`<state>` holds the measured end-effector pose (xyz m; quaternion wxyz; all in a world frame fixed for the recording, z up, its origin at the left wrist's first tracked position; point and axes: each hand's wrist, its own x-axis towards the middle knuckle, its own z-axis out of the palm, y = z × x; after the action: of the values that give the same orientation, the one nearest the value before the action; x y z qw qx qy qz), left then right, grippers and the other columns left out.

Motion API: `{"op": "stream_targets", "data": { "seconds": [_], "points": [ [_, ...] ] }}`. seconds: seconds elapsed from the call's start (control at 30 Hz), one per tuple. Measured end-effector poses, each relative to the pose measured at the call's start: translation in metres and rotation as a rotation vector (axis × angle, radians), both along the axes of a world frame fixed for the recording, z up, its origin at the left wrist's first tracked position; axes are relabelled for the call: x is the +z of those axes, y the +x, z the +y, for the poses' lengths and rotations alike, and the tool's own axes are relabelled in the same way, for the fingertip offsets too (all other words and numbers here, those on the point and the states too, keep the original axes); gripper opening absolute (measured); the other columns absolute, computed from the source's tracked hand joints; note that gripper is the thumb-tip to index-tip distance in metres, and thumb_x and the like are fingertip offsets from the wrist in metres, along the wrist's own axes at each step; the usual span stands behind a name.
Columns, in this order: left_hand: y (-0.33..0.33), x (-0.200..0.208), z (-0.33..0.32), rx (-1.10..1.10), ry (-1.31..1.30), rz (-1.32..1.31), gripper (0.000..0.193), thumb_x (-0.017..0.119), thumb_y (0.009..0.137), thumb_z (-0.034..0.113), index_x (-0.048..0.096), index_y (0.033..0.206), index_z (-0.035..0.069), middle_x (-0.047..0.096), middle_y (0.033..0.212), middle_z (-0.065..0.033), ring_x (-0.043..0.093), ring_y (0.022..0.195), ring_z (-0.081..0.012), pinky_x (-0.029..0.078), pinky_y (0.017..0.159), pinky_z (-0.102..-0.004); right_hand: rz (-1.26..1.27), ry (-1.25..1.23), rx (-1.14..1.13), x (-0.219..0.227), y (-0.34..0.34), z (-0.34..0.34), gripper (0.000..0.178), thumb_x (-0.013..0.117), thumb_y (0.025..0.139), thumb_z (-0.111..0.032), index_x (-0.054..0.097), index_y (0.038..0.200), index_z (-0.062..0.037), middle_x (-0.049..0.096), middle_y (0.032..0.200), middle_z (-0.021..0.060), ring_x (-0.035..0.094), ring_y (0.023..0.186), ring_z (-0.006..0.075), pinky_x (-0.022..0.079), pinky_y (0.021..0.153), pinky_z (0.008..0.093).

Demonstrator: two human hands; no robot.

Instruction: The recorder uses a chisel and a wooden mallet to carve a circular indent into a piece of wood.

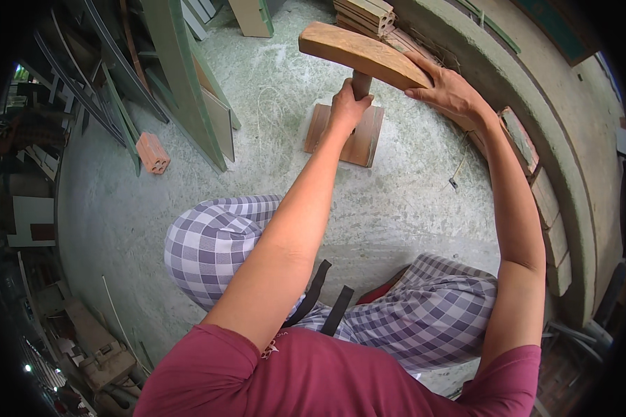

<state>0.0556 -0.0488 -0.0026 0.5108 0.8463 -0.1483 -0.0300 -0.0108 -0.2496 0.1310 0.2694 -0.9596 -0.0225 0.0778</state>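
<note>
A thick, curved wooden bar [365, 52] is held out ahead of me at the upper middle. A short round post [361, 84] comes down from its underside. My left hand [350, 105] is wrapped round this post, below the bar. My right hand [448, 87] grips the bar's right end, thumb on the near side and fingers over the far side. Beneath my left hand is a square wooden board [362, 147] with a dark line or hole near its middle. Whether the post joins the board cannot be made out, as my hand covers that spot.
An orange hollow brick [152, 153] lies on the concrete floor [118, 229] at left, near leaning green panels [188, 90]. Stacked bricks [365, 15] stand at the back. A low concrete ledge [556, 132] curves along the right. A small dark object [453, 183] lies near it.
</note>
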Motion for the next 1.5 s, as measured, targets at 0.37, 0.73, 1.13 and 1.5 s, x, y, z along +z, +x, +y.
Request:
{"op": "stream_targets", "data": {
  "seconds": [0.37,0.73,1.13,1.5],
  "points": [
    [0.001,0.017,0.001,0.205,-0.066,-0.021,0.047,0.075,0.07,0.019,0.049,0.103,-0.002,0.063,0.091,-0.0269,0.061,0.089,-0.0426,0.048,0.08,-0.045,-0.128,0.006,-0.065,-0.016,0.008,-0.016,0.09,0.064,0.066,-0.07,0.033,0.141,-0.0282,0.06,0.117,0.0145,0.056,0.111,0.0317,0.042,0.101,0.0441],
    [-0.007,0.011,0.004,0.167,-0.046,0.049,0.045,0.074,0.071,0.017,0.048,0.103,-0.001,0.064,0.091,-0.0261,0.062,0.089,-0.0418,0.049,0.079,-0.0446,-0.092,0.017,-0.043,-0.018,0.008,-0.009,0.091,0.064,0.065,-0.07,0.033,0.141,-0.0294,0.06,0.118,0.0142,0.055,0.112,0.0312,0.041,0.102,0.0446],
    [-0.006,0.012,0.005,0.117,-0.035,0.054,0.048,0.073,0.072,0.019,0.048,0.107,-0.001,0.064,0.094,-0.0262,0.062,0.091,-0.0418,0.05,0.079,-0.0449,-0.152,0.041,-0.05,-0.009,0.012,-0.008,0.095,0.064,0.063,-0.072,0.035,0.141,-0.026,0.053,0.128,0.0134,0.05,0.119,0.0318,0.039,0.104,0.0448],
    [0.012,-0.007,0.012,-0.11,-0.063,0.07,0.044,0.07,0.068,0.015,0.051,0.106,0.003,0.064,0.097,-0.0217,0.062,0.094,-0.0357,0.05,0.08,-0.0419,-0.475,0.519,-0.177,0.029,-0.003,0.027,0.087,0.066,0.071,-0.054,0.034,0.142,-0.0171,0.047,0.135,0.015,0.044,0.125,0.0282,0.034,0.104,0.0397]
  ]
}}
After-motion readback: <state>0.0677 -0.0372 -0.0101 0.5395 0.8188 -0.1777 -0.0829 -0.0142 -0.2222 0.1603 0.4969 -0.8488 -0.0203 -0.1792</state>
